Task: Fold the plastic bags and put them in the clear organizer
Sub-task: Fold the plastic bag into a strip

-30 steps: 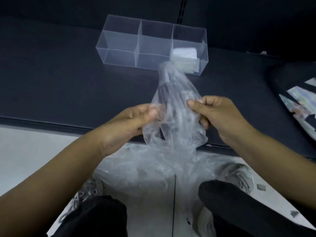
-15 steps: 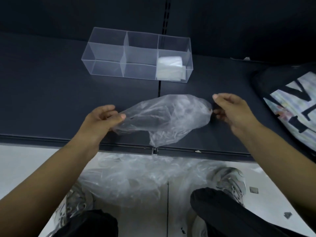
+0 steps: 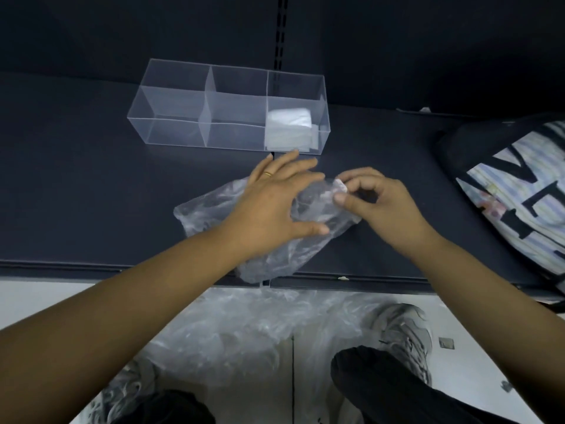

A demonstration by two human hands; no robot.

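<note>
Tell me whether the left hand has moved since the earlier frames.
Yes. The left hand moved right along the clear organizer, from in front of its left compartment toward its right end, and presses on the plastic bag.

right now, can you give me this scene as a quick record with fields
surface: dark shelf
in work: plastic bag, crumpled, lying on the shelf
left: left hand flat on the bag, fingers straight
right: right hand pinches the bag's right end
container: clear organizer behind the hands, folded bag in its right-end compartment
floor: pile of bags below the shelf edge
</note>
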